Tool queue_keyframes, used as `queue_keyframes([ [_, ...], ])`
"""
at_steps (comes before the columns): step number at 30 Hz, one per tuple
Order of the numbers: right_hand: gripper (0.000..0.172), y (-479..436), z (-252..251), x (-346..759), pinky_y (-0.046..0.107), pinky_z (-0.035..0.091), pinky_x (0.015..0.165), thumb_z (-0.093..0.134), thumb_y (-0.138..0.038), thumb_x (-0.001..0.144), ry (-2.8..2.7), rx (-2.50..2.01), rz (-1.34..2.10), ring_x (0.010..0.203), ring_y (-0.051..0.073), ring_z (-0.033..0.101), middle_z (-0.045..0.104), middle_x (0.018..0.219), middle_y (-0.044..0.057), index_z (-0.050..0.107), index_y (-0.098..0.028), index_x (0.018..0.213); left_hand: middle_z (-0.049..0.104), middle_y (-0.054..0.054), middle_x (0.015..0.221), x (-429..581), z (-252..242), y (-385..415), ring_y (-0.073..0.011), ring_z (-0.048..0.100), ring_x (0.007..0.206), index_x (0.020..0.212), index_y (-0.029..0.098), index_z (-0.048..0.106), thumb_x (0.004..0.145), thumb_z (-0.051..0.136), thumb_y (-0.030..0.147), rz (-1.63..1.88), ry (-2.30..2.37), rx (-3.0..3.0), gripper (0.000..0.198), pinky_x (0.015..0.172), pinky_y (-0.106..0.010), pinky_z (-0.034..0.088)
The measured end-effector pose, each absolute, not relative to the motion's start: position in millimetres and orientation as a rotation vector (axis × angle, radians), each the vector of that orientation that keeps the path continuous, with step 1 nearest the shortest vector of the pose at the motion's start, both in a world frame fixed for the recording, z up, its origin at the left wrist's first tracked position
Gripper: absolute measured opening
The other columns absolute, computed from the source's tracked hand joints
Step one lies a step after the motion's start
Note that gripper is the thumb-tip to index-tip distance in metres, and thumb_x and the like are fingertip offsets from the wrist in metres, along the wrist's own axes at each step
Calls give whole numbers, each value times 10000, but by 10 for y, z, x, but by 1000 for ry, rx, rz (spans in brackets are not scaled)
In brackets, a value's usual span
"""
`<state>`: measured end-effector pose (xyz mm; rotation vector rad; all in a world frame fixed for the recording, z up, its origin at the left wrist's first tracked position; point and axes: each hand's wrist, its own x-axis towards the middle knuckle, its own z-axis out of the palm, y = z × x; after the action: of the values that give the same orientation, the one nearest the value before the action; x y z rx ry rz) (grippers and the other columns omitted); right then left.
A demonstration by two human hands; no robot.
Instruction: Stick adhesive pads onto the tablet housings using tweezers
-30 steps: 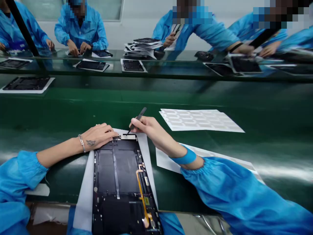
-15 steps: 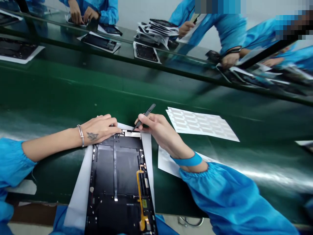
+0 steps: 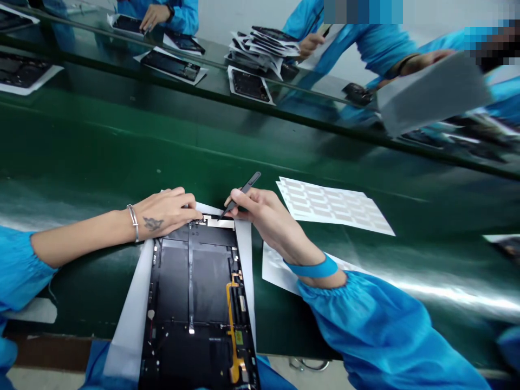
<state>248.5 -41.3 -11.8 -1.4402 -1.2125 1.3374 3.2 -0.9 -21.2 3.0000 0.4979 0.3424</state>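
Right hand (image 3: 260, 216) gripping black tweezers (image 3: 246, 190), tips at the top edge of a black tablet housing (image 3: 190, 276), left hand (image 3: 162, 214) resting open on that edge, housing lying on white paper (image 3: 130, 325) on the green bench (image 3: 101, 157), sheet of white labels (image 3: 333, 206) near the right hand

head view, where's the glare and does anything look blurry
In the head view, glare streaks across the green belt right of the black tablet housing; the pale sheet at top right looks soft, and wide-angle distortion tilts and bends the belt edges.
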Motion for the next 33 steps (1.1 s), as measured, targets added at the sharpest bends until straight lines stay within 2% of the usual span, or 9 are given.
queue_keyframes([
  [22, 535, -411, -124, 2491, 285, 493, 674, 750, -662, 729, -1292, -1444, 1287, 678, 143, 581, 591, 686, 26, 568, -181, 580, 639, -58, 1085, 41, -198, -18, -189, 507, 885, 1186, 223, 650, 1033, 446, 177, 308, 521, 3011, 259, 687, -287, 400],
  [33, 525, -416, -120, 2486, 298, 501, 692, 787, -657, 687, -1233, -1435, 1311, 640, 135, 564, 571, 645, 6, 583, -185, 585, 639, -57, 1094, 53, -203, -17, -189, 498, 870, 1197, 216, 649, 1030, 458, 163, 302, 519, 3021, 259, 679, -298, 382],
])
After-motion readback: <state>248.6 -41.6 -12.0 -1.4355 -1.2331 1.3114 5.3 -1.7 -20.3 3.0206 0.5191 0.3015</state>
